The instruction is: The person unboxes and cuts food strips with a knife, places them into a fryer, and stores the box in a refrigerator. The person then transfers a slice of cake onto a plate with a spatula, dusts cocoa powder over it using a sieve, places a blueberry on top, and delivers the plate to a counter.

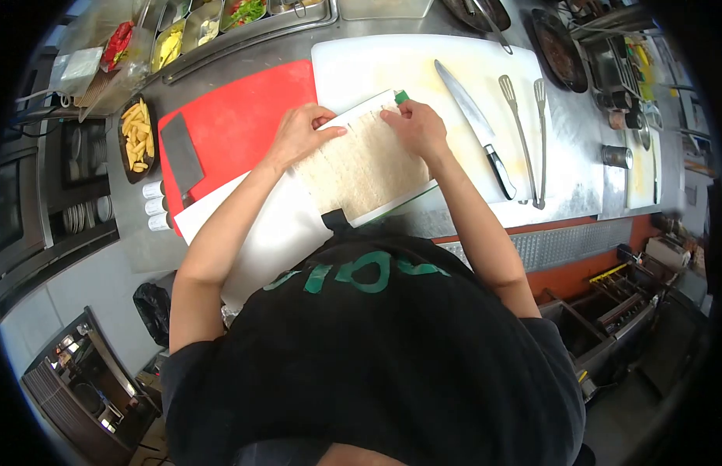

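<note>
A flat, pale, textured sheet (365,167) lies on a white board with a green edge, close to my body. My left hand (306,136) is at the sheet's upper left edge, its thumb on the surface and its fingers curled over the far side. At the upper right corner my right hand (417,128) has its thumb and fingers curled at the edge, beside a small green piece (401,97). What the fingertips of either hand pinch is too small to make out.
A red board (236,116) with a cleaver (180,147) is at left, beside a dish of fries (136,136). Right, a white board (361,58) bears a knife (469,109) and two slotted spatulas (521,136). Food containers (201,27) and dark pans (560,50) stand behind.
</note>
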The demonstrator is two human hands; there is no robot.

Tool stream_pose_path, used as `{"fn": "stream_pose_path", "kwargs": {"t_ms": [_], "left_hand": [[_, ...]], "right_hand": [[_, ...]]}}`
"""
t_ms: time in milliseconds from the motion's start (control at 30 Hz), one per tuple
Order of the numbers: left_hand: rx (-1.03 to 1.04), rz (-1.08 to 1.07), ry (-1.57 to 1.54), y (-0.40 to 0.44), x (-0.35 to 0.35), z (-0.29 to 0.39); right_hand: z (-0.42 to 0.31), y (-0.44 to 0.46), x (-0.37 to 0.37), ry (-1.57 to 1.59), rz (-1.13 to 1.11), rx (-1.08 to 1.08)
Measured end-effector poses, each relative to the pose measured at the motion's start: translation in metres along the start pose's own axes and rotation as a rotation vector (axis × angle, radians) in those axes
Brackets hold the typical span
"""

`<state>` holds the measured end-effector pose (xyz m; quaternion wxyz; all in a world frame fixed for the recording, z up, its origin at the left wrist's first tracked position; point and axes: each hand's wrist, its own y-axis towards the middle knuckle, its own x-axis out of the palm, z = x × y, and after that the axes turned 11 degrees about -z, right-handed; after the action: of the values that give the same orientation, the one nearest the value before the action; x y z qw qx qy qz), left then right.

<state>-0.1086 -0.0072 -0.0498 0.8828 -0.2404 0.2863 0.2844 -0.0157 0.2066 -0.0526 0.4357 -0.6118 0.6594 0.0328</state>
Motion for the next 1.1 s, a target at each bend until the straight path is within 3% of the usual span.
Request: {"fn": "stream_pose_path", "kwargs": {"t_ms": [167, 333, 467, 533, 833, 1100], "left_hand": [[0.108, -0.039, 0.103, 0.014, -0.009, 0.025], [0.140, -0.279, 0.356, 0.039, -0.016, 0.037], [0.184, -0.331, 0.451, 0.047, -0.010, 0.043], [0.174, -0.239, 0.497, 0.044, -0.003, 0.051], [0.197, -0.255, 0.676, 0.048, 0.006, 0.074], [0.170, -0.247, 0.620, 0.054, 0.021, 0.074]], "right_hand": [[0.012, 0.002, -0.008, 0.089, -0.083, 0.018], [0.021, 0.007, -0.006, 0.038, -0.089, -0.019], [0.023, 0.008, -0.003, 0.029, -0.091, -0.019], [0.022, 0.007, -0.003, 0.047, -0.091, -0.039], [0.011, -0.001, -0.008, -0.104, -0.073, -0.042], [0.010, -0.003, -0.009, -0.128, -0.067, -0.069]]}}
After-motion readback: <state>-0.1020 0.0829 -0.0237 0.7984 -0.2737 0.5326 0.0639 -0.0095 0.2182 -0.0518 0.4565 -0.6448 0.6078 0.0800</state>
